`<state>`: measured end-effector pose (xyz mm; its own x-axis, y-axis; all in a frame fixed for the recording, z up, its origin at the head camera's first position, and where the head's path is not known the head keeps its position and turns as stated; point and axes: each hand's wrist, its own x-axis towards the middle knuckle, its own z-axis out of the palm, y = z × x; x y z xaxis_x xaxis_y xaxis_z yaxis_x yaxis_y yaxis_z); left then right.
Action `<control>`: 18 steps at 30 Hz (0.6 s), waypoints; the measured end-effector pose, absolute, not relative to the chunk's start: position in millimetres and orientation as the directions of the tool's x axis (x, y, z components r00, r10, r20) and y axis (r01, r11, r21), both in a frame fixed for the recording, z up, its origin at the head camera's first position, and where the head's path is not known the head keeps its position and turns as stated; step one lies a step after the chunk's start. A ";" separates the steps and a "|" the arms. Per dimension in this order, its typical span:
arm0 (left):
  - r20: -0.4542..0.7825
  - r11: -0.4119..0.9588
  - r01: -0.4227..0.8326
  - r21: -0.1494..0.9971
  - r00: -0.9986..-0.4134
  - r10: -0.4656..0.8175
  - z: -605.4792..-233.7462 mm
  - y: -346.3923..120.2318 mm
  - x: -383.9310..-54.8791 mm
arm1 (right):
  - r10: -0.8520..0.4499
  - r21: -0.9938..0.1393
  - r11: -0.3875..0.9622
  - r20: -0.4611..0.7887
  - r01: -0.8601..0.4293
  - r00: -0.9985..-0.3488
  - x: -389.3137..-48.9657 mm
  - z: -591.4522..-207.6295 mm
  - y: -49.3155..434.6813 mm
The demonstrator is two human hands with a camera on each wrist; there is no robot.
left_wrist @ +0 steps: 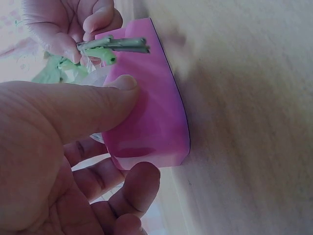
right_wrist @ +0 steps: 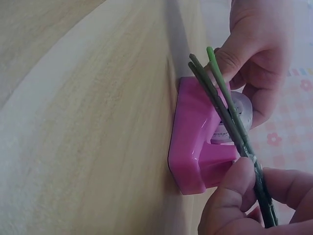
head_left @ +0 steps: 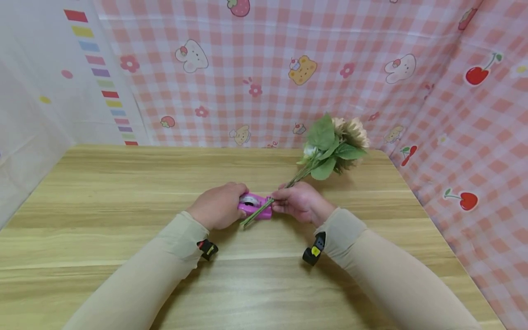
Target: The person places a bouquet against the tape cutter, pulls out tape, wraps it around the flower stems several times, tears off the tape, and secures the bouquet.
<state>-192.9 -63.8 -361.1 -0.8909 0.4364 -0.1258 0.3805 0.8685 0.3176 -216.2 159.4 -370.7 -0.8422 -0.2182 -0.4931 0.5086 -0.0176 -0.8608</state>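
Observation:
A pink tape dispenser (head_left: 264,213) with a roll of clear tape (right_wrist: 243,108) stands on the wooden table. My left hand (head_left: 217,206) grips its rear end, the thumb along its side in the left wrist view. My right hand (head_left: 303,202) pinches the stems (head_left: 256,213) of a small flower bouquet between thumb and fingers, right by the dispenser's cutting end. A bit of clear tape (right_wrist: 252,157) shows on the stems near those fingertips. The bouquet's pale blooms (head_left: 356,133) and green leaves (head_left: 323,168) point away to the upper right; the cut stem ends cross in front of the dispenser.
The wood-grained table (head_left: 123,183) spreads around both hands. Behind it hangs a pink checked cloth (head_left: 231,59) with cartoon prints, and another cloth (head_left: 486,151) runs along the right edge. A white sheet (head_left: 37,91) covers the left side.

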 end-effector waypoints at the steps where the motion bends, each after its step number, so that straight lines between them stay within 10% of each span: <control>1: -0.126 0.868 0.381 0.319 -0.891 0.437 -361.1 -63.8 -192.9 | -0.226 -0.863 -0.021 -0.488 0.505 -0.843 -216.1 -370.7 159.4; 18: -0.120 0.868 0.384 0.315 -0.891 0.438 -363.2 -64.4 -194.1 | -0.279 -0.867 -0.086 -0.452 0.491 -0.847 -214.7 -370.9 161.1</control>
<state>-194.1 -64.4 -363.2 -0.8912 0.4376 -0.1195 0.3839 0.8679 0.3151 -214.7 161.1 -370.9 -0.8470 -0.2790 -0.4525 0.4913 -0.0860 -0.8667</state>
